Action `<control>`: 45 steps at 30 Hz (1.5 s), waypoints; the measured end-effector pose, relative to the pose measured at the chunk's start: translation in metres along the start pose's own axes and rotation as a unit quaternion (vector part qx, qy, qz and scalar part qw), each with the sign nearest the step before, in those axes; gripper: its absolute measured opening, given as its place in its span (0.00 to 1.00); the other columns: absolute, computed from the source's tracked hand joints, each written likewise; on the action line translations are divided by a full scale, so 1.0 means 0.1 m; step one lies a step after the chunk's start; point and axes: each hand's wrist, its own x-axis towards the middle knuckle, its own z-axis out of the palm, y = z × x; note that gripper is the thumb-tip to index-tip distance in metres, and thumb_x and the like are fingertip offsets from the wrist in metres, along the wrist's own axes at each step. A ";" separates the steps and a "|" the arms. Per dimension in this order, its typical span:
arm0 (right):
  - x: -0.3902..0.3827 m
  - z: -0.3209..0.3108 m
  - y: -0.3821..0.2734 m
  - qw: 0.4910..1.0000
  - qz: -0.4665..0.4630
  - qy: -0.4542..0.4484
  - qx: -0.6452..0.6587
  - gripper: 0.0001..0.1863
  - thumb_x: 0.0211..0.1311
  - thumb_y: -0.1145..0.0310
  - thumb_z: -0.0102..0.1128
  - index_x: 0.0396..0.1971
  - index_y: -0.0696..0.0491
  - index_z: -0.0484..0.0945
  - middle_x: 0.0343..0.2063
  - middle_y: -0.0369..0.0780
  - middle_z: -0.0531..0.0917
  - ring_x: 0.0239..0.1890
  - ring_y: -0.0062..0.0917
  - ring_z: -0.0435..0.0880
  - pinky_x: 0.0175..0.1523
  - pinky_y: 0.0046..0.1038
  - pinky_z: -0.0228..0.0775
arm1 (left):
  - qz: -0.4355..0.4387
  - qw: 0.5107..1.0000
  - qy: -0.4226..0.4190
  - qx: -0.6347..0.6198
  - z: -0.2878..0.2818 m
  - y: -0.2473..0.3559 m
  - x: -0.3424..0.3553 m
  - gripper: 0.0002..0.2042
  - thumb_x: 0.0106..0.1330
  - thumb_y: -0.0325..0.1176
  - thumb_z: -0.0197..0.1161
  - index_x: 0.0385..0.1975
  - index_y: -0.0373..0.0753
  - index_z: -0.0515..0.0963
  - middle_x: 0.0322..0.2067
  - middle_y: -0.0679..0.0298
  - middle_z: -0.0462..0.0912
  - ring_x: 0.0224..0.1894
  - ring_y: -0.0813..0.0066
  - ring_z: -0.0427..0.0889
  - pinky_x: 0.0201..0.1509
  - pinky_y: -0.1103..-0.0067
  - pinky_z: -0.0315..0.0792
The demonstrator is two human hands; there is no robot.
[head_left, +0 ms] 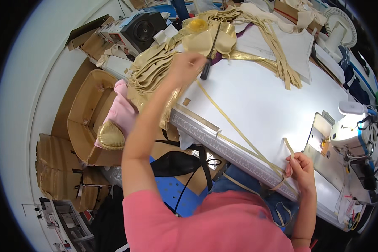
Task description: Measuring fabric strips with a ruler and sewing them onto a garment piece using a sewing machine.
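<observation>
My right hand (301, 170) pinches a narrow gold fabric strip (235, 127) near the front edge of the white table (256, 101). The strip's short end stands up above the fingers, and its length runs diagonally across the table toward my left hand (188, 69). That hand is closed and slightly blurred; what its fingers hold, if anything, is hidden. Right beside it lies a black-handled tool (206, 69) with a long thin shaft, like a screwdriver. Below the strip, a clear ruler (235, 152) is fixed along the table edge.
Stacked gold pieces (152, 71) lie at the table's left, and a bundle of gold strips (281, 63) at the back. A sewing machine (350, 134) stands at the right. A white fan (338, 31) is at the far right, a cardboard box (86, 113) at left.
</observation>
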 end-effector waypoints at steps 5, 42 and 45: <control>0.03 0.03 -0.01 1.000 0.009 -0.001 0.022 0.08 0.71 0.68 0.56 0.38 0.57 0.77 0.19 0.36 0.79 0.20 0.17 0.76 0.28 0.19 0.69 | -0.089 0.971 0.118 0.190 -0.89 -1.01 0.19 0.12 0.66 0.36 0.63 0.40 0.34 0.84 0.32 0.55 0.87 0.34 0.69 0.86 0.41 0.76 0.76; 0.11 0.35 -0.26 0.920 -0.260 -0.010 -0.292 0.04 0.56 0.80 0.62 0.30 0.58 0.78 0.50 0.42 0.73 0.35 0.23 0.74 0.41 0.25 0.68 | 0.113 0.930 -0.316 -0.147 1.22 1.30 -0.86 0.34 0.57 0.52 0.69 0.54 0.29 0.73 0.55 0.46 0.67 0.55 0.47 0.73 0.60 0.64 0.69; 0.16 0.37 -0.31 0.916 -0.276 -0.032 -0.289 0.05 0.53 0.82 0.63 0.28 0.57 0.76 0.53 0.43 0.72 0.33 0.24 0.74 0.40 0.25 0.69 | 0.125 0.913 -0.370 -0.118 1.18 1.41 -0.81 0.36 0.58 0.58 0.66 0.56 0.31 0.73 0.58 0.44 0.66 0.57 0.45 0.73 0.61 0.62 0.68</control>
